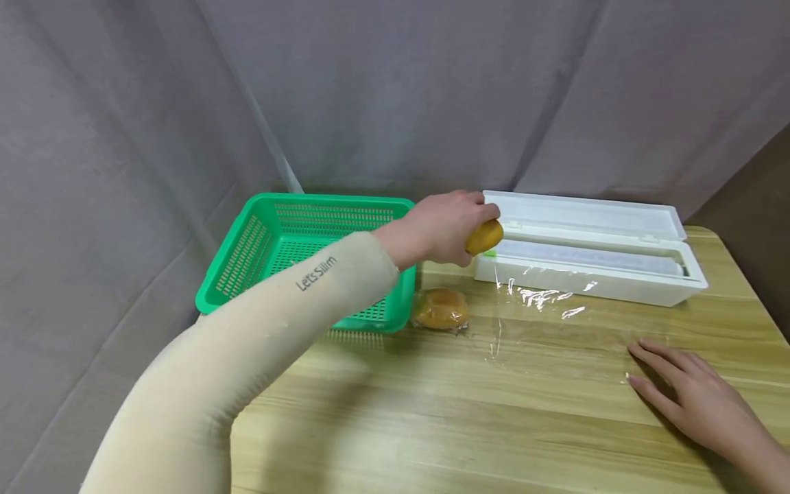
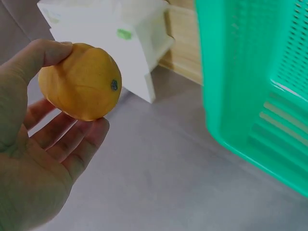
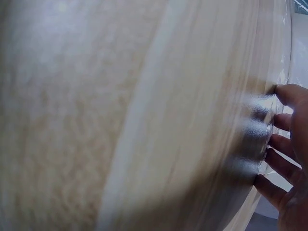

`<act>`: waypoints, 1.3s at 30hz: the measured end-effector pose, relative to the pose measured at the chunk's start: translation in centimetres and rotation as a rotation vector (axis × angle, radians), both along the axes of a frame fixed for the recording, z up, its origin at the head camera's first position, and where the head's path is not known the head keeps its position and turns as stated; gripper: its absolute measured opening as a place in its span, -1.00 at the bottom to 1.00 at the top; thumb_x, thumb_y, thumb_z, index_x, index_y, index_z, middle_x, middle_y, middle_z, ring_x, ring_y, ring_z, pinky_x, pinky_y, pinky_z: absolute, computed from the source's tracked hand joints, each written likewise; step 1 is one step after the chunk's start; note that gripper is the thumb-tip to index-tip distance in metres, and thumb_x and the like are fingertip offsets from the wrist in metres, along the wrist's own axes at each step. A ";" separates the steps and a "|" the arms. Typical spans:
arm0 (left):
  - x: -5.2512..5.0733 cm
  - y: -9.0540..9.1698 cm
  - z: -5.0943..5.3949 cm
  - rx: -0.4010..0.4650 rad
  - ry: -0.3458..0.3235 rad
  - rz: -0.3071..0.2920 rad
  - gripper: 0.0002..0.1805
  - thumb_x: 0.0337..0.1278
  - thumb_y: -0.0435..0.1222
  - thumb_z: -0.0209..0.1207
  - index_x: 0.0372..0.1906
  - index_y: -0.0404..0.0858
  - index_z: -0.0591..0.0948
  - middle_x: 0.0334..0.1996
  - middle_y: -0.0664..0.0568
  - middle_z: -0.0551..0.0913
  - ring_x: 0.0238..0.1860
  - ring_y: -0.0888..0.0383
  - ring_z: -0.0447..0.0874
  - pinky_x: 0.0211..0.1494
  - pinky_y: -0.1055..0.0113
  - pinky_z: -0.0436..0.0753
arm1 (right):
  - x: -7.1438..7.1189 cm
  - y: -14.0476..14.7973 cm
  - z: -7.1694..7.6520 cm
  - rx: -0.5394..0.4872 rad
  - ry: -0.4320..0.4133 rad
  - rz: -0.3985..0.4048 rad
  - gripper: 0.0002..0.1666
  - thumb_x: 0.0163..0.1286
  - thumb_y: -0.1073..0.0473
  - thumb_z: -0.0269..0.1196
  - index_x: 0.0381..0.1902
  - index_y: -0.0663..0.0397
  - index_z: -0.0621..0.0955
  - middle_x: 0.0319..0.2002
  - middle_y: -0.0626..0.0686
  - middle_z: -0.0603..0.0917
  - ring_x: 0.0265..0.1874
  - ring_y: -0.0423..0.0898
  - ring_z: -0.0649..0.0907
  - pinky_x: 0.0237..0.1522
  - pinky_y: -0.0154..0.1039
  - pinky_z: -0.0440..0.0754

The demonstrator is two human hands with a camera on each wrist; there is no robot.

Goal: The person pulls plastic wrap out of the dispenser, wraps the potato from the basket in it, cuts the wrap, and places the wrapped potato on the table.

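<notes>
My left hand (image 1: 453, 226) grips a yellow-orange mango (image 1: 484, 237) between thumb and fingers, above the table beside the left end of the cling film box (image 1: 592, 281). In the left wrist view a small dark stem mark shows on the mango (image 2: 82, 82). Clear cling film (image 1: 555, 336) runs from the box's roll over the tabletop. At the film's near right edge lies my right hand (image 1: 697, 391), fingers spread and fairly straight, fingertips at the film. The right wrist view shows those fingertips (image 3: 284, 94) at the shiny film. One film-wrapped orange-yellow fruit (image 1: 441, 309) lies left of the sheet.
A green plastic basket (image 1: 404, 302) stands at the back left, partly hidden by my left arm; its full contents cannot be seen. The box's white lid (image 1: 586, 214) is raised against the grey curtain (image 1: 401, 89). The wooden table (image 1: 432, 425) ends at the right.
</notes>
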State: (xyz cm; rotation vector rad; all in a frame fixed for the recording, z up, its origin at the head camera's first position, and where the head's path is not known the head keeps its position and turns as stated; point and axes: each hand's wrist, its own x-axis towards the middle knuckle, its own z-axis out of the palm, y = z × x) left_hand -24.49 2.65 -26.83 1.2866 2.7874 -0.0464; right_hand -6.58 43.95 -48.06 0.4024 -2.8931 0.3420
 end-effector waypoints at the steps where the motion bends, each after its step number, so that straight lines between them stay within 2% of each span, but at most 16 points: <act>1: 0.1 0.6 -0.1 -0.009 0.003 -0.009 -0.34 0.20 -0.15 0.45 0.40 -0.05 0.51 0.15 0.07 0.59 0.12 0.11 0.57 0.01 0.27 0.66 | 0.0 0.0 0.0 -0.002 0.004 0.004 -0.31 0.46 0.02 0.43 0.45 0.16 0.55 0.31 0.37 0.56 0.22 0.45 0.49 0.14 0.45 0.36; 5: 0.8 2.9 -0.7 -0.040 -0.001 -0.043 -0.34 0.24 -0.11 0.43 0.40 -0.05 0.49 0.12 0.10 0.58 0.10 0.14 0.55 -0.02 0.30 0.64 | -0.1 0.0 0.0 -0.006 0.024 0.015 -0.31 0.45 0.04 0.44 0.45 0.16 0.56 0.31 0.36 0.57 0.22 0.44 0.49 0.20 0.49 0.34; 10: 1.9 6.1 -1.8 -0.088 -0.016 -0.079 -0.34 0.28 -0.03 0.43 0.42 -0.02 0.46 0.11 0.15 0.54 0.12 0.19 0.53 0.02 0.33 0.62 | -0.1 0.0 0.1 0.002 0.034 0.016 -0.32 0.44 0.05 0.45 0.43 0.19 0.57 0.30 0.36 0.57 0.21 0.44 0.50 0.18 0.48 0.36; 19: 3.9 11.0 -4.7 -0.147 0.027 -0.148 -0.41 0.34 0.05 0.32 0.40 0.10 0.48 0.15 0.21 0.53 0.15 0.22 0.54 0.04 0.38 0.60 | -0.2 -0.5 -0.1 0.004 0.041 0.019 -0.32 0.42 0.03 0.47 0.41 0.16 0.59 0.28 0.35 0.59 0.18 0.41 0.53 0.09 0.42 0.41; 30: 4.8 13.9 -7.5 -0.147 -0.015 -0.125 -0.35 0.40 0.18 0.28 0.48 0.17 0.43 0.26 0.26 0.51 0.23 0.28 0.49 0.23 0.43 0.54 | -0.3 -0.8 0.1 0.003 0.014 0.022 -0.31 0.45 0.03 0.44 0.44 0.17 0.56 0.30 0.35 0.58 0.21 0.41 0.51 0.11 0.42 0.41; 39: 5.1 15.6 -9.8 -0.140 0.018 -0.127 -0.36 0.45 0.15 0.25 0.52 0.18 0.41 0.31 0.26 0.51 0.27 0.31 0.51 0.30 0.47 0.52 | -0.1 -0.7 0.0 -0.004 0.026 0.028 -0.30 0.44 0.05 0.45 0.46 0.13 0.56 0.30 0.35 0.58 0.21 0.40 0.51 0.08 0.40 0.42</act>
